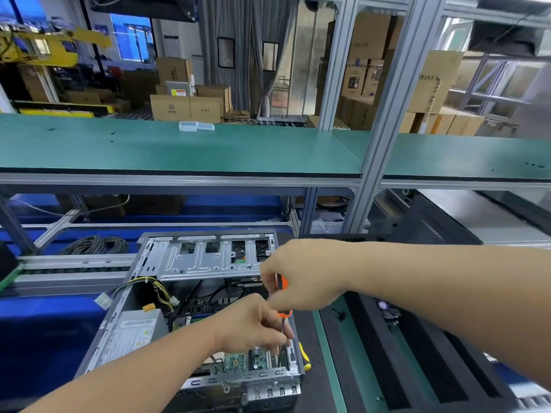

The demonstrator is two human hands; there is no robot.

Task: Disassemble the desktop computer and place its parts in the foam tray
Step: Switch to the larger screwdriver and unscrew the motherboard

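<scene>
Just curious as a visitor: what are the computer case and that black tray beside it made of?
The computer case looks like bare sheet metal: grey, dully shiny, with stamped holes and folded edges. The black tray looks like soft foam: matte, thick-walled, with cut slots. Neither can be confirmed by sight alone.

One head-worn view looks forward and down, close over the open computer case (190,308); shelving beyond.
</scene>
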